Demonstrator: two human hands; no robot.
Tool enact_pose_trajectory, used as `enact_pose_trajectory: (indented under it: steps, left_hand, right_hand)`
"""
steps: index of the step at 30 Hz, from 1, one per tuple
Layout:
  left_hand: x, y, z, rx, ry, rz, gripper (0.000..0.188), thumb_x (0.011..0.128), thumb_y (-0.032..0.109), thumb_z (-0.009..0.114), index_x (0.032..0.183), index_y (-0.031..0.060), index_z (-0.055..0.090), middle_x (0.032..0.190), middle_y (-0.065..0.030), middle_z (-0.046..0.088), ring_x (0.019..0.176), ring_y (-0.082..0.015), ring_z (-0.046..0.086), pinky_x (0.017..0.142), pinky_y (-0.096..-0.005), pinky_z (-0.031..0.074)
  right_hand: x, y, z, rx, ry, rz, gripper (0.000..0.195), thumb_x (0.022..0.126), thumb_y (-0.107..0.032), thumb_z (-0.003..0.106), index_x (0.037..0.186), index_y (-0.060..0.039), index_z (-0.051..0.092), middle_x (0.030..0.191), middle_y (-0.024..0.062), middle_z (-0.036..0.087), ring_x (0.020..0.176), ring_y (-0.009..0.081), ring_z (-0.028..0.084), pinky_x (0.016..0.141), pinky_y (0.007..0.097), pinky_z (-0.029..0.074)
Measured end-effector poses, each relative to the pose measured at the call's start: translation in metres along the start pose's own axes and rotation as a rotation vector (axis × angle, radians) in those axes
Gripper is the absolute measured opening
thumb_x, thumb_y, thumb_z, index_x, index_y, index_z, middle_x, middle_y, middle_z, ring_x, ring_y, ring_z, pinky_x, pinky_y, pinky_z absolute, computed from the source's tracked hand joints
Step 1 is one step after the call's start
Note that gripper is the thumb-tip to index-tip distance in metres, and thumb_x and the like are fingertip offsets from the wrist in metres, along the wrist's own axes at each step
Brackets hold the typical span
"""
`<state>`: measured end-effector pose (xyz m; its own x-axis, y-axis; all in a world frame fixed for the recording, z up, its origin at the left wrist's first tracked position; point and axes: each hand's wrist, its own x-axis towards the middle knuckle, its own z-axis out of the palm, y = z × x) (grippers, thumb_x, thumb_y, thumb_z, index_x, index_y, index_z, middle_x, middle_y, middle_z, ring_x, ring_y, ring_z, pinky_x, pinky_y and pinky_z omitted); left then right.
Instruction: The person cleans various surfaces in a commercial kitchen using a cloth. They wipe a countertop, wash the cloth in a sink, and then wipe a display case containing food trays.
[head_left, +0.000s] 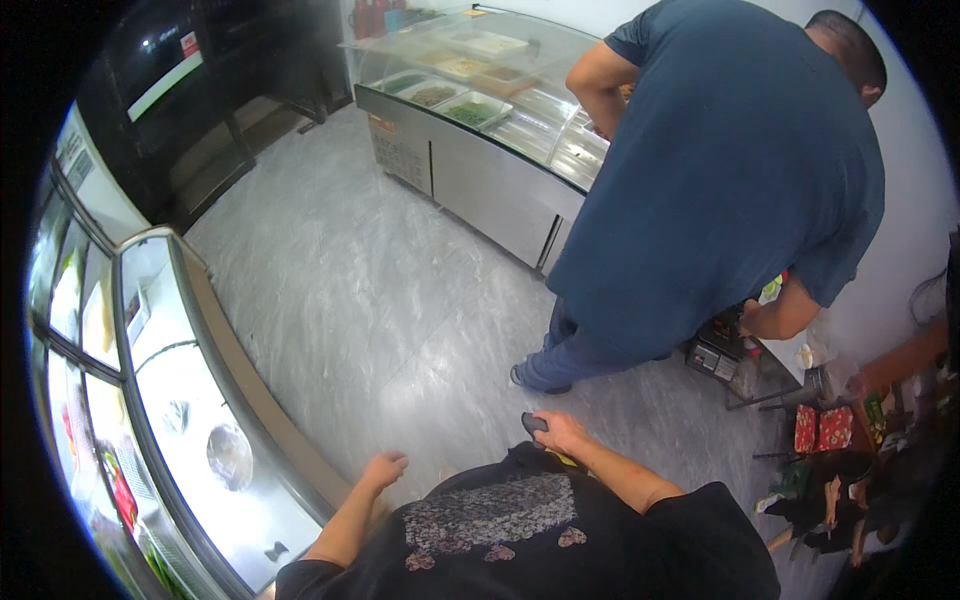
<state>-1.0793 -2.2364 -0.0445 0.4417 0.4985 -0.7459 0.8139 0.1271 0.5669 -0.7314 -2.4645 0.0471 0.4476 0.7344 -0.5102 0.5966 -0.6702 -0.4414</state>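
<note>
My left hand (386, 471) hangs over the grey floor beside the lit display fridge, with loosely curled, slightly blurred fingers and nothing visible in it. Close to the front of my black shirt, my right hand (561, 433) grips a dark, rounded object (534, 424). Only its end shows past the fingers, so its kind cannot be told. A bit of yellow (562, 457) peeks out beneath that wrist. Just ahead on the right, a person in a dark blue T-shirt (720, 172) leans over a black device (716, 352), possibly a scale, facing away from me.
A glass-topped refrigerated counter (480, 169) holds trays of food at the back. The display fridge (225, 360) lines my left, with a plastic-wrapped item (229, 456) on its white ledge. At the right, more people sit near a red patterned box (823, 429).
</note>
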Motion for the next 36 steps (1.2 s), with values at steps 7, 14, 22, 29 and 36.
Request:
enact_pose_trajectory:
  steps: [7, 14, 22, 29, 36]
  left_hand:
    - [0.077, 0.177, -0.024, -0.223, -0.349, 0.206, 0.057, 0.088, 0.032, 0.065, 0.136, 0.0056, 0.047, 0.114, -0.0105, 0.062, 0.097, -0.0201, 0.062, 0.078, -0.0367, 0.054]
    - [0.115, 0.380, -0.080, -0.815, -0.705, 0.160, 0.078, 0.088, 0.067, 0.043, 0.148, 0.0248, 0.017, 0.144, -0.0159, 0.034, 0.125, -0.0430, 0.043, 0.090, -0.0638, 0.046]
    - [0.239, 0.483, -0.132, -1.024, -0.634, 0.107, 0.047, 0.092, 0.044, 0.054, 0.124, 0.0091, 0.053, 0.117, -0.0117, 0.060, 0.105, -0.0269, 0.061, 0.089, -0.0464, 0.052]
    - [0.393, 0.578, -0.179, -1.047, -0.696, 0.052, 0.043, 0.092, 0.046, 0.052, 0.117, 0.0113, 0.056, 0.109, -0.0050, 0.061, 0.098, -0.0223, 0.060, 0.087, -0.0414, 0.050]
    - [0.470, 0.774, -0.195, -0.714, -0.551, 0.236, 0.038, 0.087, 0.033, 0.065, 0.110, 0.0036, 0.060, 0.102, -0.0077, 0.064, 0.092, -0.0197, 0.062, 0.085, -0.0333, 0.051]
  right_hand:
    - [0.080, -0.063, -0.047, 0.192, 0.217, -0.086, 0.049, 0.078, -0.031, 0.062, 0.124, -0.0158, 0.057, 0.106, 0.0197, 0.065, 0.098, 0.0377, 0.062, 0.084, 0.0440, 0.049]
    - [0.222, -0.160, -0.149, 0.646, 0.551, -0.302, 0.050, 0.084, -0.027, 0.061, 0.128, -0.0050, 0.050, 0.125, 0.0214, 0.054, 0.115, 0.0367, 0.053, 0.095, 0.0398, 0.044]
    - [0.322, -0.172, -0.268, 0.632, 0.234, -0.348, 0.042, 0.089, -0.030, 0.060, 0.123, -0.0063, 0.058, 0.114, 0.0152, 0.065, 0.096, 0.0268, 0.064, 0.080, 0.0354, 0.051]
    - [0.456, -0.064, -0.340, 0.650, 0.695, 0.050, 0.026, 0.083, -0.026, 0.065, 0.099, -0.0052, 0.067, 0.088, 0.0116, 0.070, 0.076, 0.0192, 0.066, 0.070, 0.0315, 0.052]
    - [0.543, 0.030, -0.398, 0.717, 0.853, 0.368, 0.019, 0.084, -0.020, 0.060, 0.083, -0.0017, 0.065, 0.071, 0.0057, 0.064, 0.067, 0.0139, 0.059, 0.064, 0.0286, 0.047]
